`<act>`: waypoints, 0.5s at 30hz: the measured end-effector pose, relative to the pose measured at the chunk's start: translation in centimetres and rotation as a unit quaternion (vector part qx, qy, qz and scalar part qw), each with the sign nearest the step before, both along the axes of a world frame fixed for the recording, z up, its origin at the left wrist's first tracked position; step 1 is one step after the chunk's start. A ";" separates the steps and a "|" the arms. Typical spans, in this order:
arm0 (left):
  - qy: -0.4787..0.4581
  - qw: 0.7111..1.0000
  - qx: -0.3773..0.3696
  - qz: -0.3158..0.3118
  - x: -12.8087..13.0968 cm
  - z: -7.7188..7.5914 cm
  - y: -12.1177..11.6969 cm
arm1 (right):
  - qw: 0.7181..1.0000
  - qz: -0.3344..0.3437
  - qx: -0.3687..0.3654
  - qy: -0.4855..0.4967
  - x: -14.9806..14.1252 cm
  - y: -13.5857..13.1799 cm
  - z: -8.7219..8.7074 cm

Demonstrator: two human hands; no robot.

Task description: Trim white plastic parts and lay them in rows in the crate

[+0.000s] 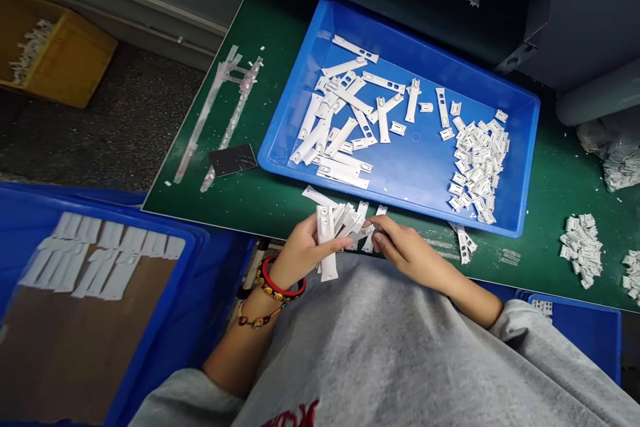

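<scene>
In my left hand [303, 250] is a bunch of long white plastic strips [327, 240], with the thumb pressed across the front one. My right hand [407, 248] is just to the right, its thumb and fingers closed at the end of a white piece that reaches toward the bunch. Whether that piece is apart from the bunch is hard to see. Beyond both hands lies a blue tray [400, 203], with a loose heap of similar long strips [345, 107] on its left and a pile of small white clips [480, 163] on its right.
More white strips lie on the green table [280, 203] at its near edge. A dark flat plate [233, 160] sits left of the tray. Small white parts [581, 250] are heaped at right. Lower left, strips lie in rows on cardboard [65, 353]. A yellow bin [90, 57] stands on the floor.
</scene>
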State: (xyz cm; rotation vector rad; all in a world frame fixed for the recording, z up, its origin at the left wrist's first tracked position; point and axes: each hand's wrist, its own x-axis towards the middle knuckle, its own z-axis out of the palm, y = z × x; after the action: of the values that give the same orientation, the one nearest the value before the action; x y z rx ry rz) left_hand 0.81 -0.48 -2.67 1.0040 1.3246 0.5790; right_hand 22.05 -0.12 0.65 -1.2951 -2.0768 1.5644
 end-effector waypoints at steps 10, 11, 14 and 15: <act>-0.052 0.999 0.009 -0.015 0.7 0.1 -0.1 | 0.986 -0.154 -0.010 0.065 -1.6 0.3 -0.9; -0.081 0.997 0.005 -0.007 0.8 0.0 -0.2 | 0.985 -0.159 -0.010 0.070 -1.6 0.3 -0.9; -0.174 0.984 -0.012 0.019 1.0 -0.4 -0.7 | 0.980 -0.175 -0.015 0.093 -1.5 0.4 -1.0; -0.196 0.980 -0.015 0.026 1.1 -0.5 -0.8 | 0.979 -0.178 -0.016 0.099 -1.4 0.4 -1.1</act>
State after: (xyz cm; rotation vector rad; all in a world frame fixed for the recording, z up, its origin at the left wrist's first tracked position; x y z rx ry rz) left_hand 1.89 -1.30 -3.14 0.7828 1.0082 0.7513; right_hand 20.65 0.24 -0.41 -1.3675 -1.6021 1.4985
